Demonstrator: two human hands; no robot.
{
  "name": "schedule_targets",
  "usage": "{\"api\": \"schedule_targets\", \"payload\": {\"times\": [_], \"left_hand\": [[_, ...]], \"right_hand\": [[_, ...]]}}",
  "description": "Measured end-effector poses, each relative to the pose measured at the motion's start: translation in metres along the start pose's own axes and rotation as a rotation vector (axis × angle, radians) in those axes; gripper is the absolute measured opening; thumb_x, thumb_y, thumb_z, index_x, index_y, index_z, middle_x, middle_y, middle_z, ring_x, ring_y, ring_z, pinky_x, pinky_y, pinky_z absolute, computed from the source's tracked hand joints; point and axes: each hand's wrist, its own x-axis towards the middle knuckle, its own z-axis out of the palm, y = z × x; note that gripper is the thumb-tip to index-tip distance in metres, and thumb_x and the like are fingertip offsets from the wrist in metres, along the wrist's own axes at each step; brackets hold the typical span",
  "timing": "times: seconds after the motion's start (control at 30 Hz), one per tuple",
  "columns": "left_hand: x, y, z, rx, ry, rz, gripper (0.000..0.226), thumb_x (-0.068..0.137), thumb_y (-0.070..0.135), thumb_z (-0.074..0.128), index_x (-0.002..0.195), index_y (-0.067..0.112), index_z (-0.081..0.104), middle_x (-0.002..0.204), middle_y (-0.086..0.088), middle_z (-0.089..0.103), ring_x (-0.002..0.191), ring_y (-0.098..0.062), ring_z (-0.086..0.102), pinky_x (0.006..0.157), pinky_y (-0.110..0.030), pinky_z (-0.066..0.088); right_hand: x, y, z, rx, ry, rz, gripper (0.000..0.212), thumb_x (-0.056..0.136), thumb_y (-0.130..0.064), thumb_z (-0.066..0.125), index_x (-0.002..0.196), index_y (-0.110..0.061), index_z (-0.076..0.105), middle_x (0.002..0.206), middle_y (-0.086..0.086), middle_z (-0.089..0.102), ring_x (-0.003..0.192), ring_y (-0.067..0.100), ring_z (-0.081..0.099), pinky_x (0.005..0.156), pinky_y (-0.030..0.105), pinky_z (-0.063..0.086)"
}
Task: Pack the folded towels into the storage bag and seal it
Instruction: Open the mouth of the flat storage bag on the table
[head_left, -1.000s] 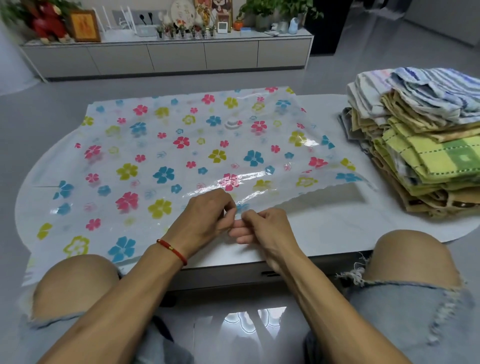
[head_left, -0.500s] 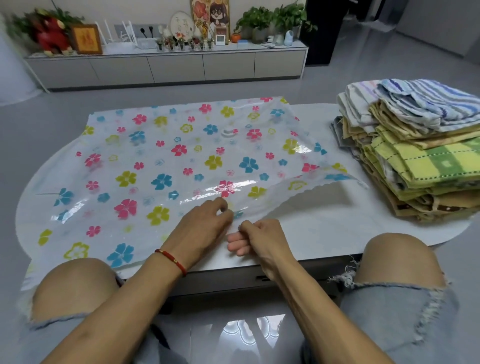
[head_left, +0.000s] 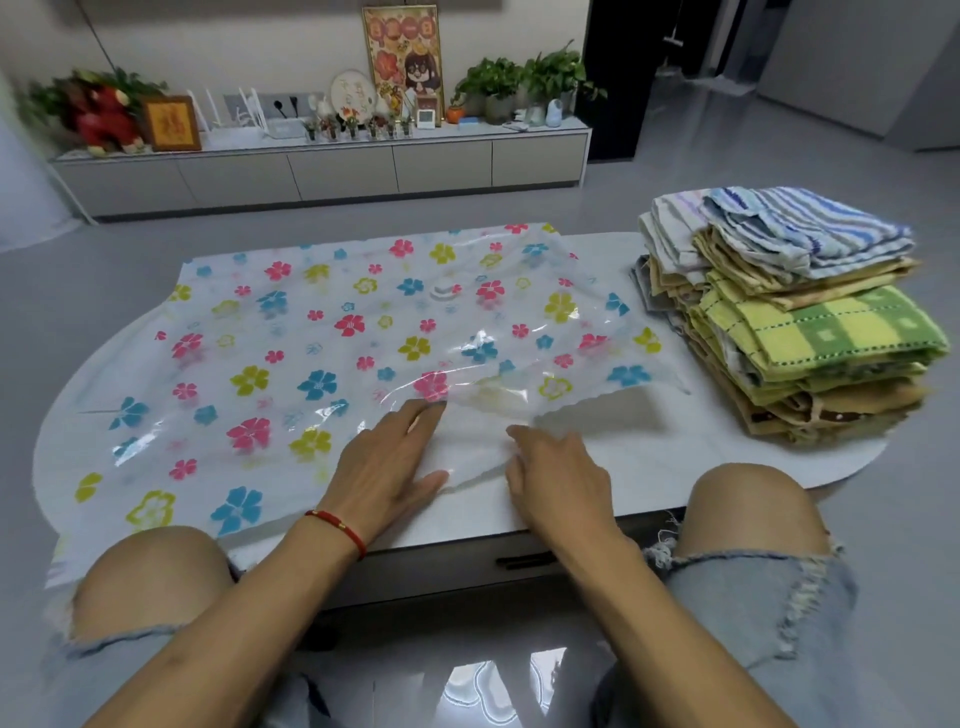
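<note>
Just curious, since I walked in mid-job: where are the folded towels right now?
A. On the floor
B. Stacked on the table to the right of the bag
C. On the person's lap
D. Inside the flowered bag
B: the folded towels sit in a stack on the table, right of the flat flowered storage bag, which both hands are working at its near edge.

Pink, blue, yellow flowers on clear storage bag (head_left: 291, 364)
</note>
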Motion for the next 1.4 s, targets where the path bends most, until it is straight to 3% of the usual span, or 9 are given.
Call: {"api": "schedule_targets", "payload": {"times": [0.13, 0.33, 0.53, 0.63, 0.8, 0.93, 1.17, 1.3, 1.4], "left_hand": [[0.012, 0.010, -0.012, 0.112, 0.056, -0.069, 0.111, 0.071, 0.050, 0.078, 0.153, 0.016, 0.012, 0.156, -0.012, 0.027, 0.121, -0.033, 0.050, 0.085, -0.046, 0.049], [0.024, 0.010, -0.028, 0.027, 0.091, -0.167, 0.123, 0.063, 0.044, 0.084, 0.153, 0.018, 0.005, 0.156, -0.011, 0.016, 0.110, -0.037, 0.053, 0.078, -0.050, 0.055], [0.006, 0.007, 0.002, 0.033, -0.006, -0.118, 0.123, 0.071, 0.052, 0.074, 0.153, 0.027, -0.015, 0.159, -0.004, 0.007, 0.109, -0.032, 0.051, 0.080, -0.045, 0.050], [0.004, -0.001, 0.003, -0.008, 0.009, -0.101, 0.120, 0.069, 0.055, 0.073, 0.153, 0.031, -0.009, 0.158, -0.001, 0.009, 0.108, -0.031, 0.054, 0.078, -0.047, 0.053], [0.004, -0.008, 0.006, -0.074, 0.028, -0.104, 0.119, 0.067, 0.059, 0.072, 0.153, 0.037, -0.007, 0.155, -0.005, 0.016, 0.106, -0.031, 0.053, 0.074, -0.045, 0.056], [0.005, -0.016, 0.006, -0.124, 0.062, -0.126, 0.129, 0.060, 0.060, 0.077, 0.153, 0.037, -0.011, 0.149, -0.009, 0.016, 0.104, -0.033, 0.054, 0.067, -0.038, 0.058], [0.017, -0.032, -0.006, -0.281, 0.060, -0.237, 0.133, 0.063, 0.046, 0.083, 0.148, 0.047, -0.019, 0.144, -0.008, 0.018, 0.097, -0.031, 0.056, 0.074, -0.034, 0.053], [0.018, -0.029, -0.010, -0.329, 0.044, -0.188, 0.123, 0.072, 0.031, 0.076, 0.145, 0.052, -0.021, 0.140, -0.015, 0.034, 0.095, -0.028, 0.056, 0.076, -0.029, 0.049], [0.016, -0.031, -0.014, -0.354, -0.013, -0.122, 0.111, 0.079, 0.026, 0.069, 0.146, 0.056, -0.015, 0.143, -0.012, 0.039, 0.104, -0.028, 0.055, 0.087, -0.030, 0.048]], "right_hand": [[-0.017, 0.008, 0.010, 0.311, -0.058, 0.146, 0.074, 0.097, -0.022, 0.047, 0.162, -0.038, 0.015, 0.149, -0.015, 0.055, 0.126, 0.025, 0.057, 0.087, 0.038, 0.046], [-0.011, 0.012, 0.000, 0.703, -0.092, 0.358, 0.075, 0.096, -0.022, 0.052, 0.162, -0.030, 0.017, 0.144, -0.012, 0.062, 0.125, 0.029, 0.060, 0.105, 0.043, 0.050], [0.011, -0.004, -0.026, -0.031, 0.117, 0.004, 0.040, 0.094, -0.021, 0.050, 0.133, -0.018, 0.057, 0.122, 0.006, 0.068, 0.109, 0.034, 0.064, 0.070, 0.037, 0.039], [0.024, 0.012, -0.044, -0.108, 0.166, 0.037, 0.043, 0.096, -0.020, 0.047, 0.138, -0.023, 0.058, 0.125, 0.004, 0.069, 0.113, 0.032, 0.064, 0.073, 0.037, 0.041], [0.001, 0.046, -0.027, 0.193, -0.054, 0.261, 0.080, 0.095, -0.022, 0.049, 0.158, -0.055, 0.015, 0.139, -0.013, 0.064, 0.118, 0.026, 0.062, 0.079, 0.034, 0.042], [-0.005, 0.061, -0.014, 0.584, 0.028, 0.365, 0.081, 0.095, -0.020, 0.056, 0.161, -0.046, 0.017, 0.133, -0.014, 0.069, 0.117, 0.026, 0.065, 0.097, 0.041, 0.054], [-0.003, 0.089, -0.020, 1.181, 0.081, 0.527, 0.054, 0.093, -0.012, 0.065, 0.143, -0.024, 0.047, 0.109, 0.015, 0.076, 0.063, 0.021, 0.069, 0.044, 0.029, 0.050], [-0.007, 0.069, -0.014, 0.859, 0.197, 0.462, 0.048, 0.094, -0.016, 0.063, 0.139, -0.030, 0.056, 0.103, 0.008, 0.077, 0.082, 0.025, 0.072, 0.071, 0.040, 0.060], [-0.017, 0.017, 0.011, 0.402, 0.340, -0.002, 0.039, 0.088, -0.018, 0.066, 0.126, -0.025, 0.072, 0.122, 0.001, 0.072, 0.115, 0.024, 0.060, 0.097, 0.040, 0.051]]}}
